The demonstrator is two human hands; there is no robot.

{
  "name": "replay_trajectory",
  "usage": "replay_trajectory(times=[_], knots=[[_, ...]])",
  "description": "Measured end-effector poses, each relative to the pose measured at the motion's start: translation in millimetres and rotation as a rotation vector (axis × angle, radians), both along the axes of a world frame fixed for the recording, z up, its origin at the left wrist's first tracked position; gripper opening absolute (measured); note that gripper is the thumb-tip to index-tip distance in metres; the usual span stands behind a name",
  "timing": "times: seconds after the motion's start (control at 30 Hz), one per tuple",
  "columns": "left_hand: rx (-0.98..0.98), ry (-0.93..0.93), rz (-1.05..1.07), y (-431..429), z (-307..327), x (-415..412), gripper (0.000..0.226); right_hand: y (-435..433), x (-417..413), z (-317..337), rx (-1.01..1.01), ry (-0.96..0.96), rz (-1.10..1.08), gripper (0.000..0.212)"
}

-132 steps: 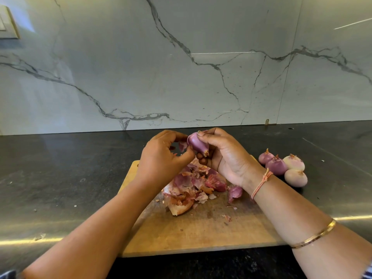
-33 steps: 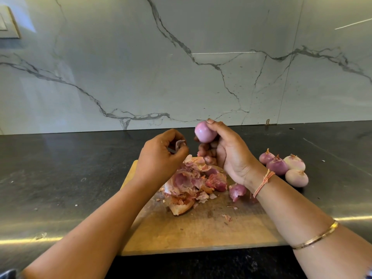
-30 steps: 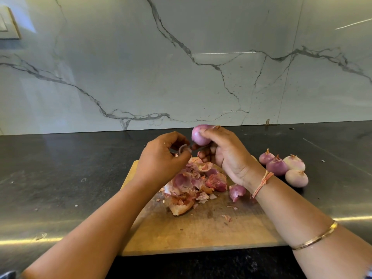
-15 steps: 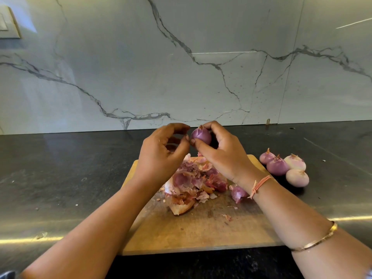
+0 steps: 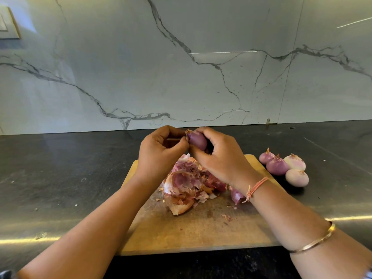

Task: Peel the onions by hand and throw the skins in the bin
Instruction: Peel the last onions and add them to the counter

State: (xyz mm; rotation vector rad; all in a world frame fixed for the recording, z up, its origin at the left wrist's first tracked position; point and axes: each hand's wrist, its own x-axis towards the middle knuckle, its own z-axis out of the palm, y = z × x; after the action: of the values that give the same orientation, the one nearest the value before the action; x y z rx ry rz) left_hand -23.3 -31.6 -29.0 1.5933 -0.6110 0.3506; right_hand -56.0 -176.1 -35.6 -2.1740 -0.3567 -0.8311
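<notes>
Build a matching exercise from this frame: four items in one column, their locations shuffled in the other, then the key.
Items
1. small purple onion
2. heap of pink papery onion skins
3. cluster of four pale purple-white onions
4. thin gold bangle

Places
A. on the dark stone countertop, right of the wooden cutting board
B. around the right forearm
C. gripped in the right hand
D. piled on that board

Pairs: 1-C, 2-D, 3-A, 4-B
</notes>
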Motion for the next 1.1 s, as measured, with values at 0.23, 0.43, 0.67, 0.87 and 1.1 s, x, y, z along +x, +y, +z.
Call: replay_trajectory(times=[0.23,0.43,0.67,0.87,1.1], knots=[[0.014,0.041,0.113,-3,1,-1,0.016,4,1,-1,-0.109,-0.061,-0.039,0.022],[0.072,0.000,0.187,-2,2,0,0.020,5,-1,2,-0.040,0.001,0.000,0.021],[0.120,-0.036,0.182,0,5,2,0.022,-2,-1,3,0.106,0.116,0.105,0.025],[0.097,-0.040,0.079,3,5,1,0.016,-2,3,4,0.266,0.189,0.180,0.025],[0.124,-0.055,0.028,3,4,2,0.017,-5,6,7,0.383,0.250,0.231,0.024]])
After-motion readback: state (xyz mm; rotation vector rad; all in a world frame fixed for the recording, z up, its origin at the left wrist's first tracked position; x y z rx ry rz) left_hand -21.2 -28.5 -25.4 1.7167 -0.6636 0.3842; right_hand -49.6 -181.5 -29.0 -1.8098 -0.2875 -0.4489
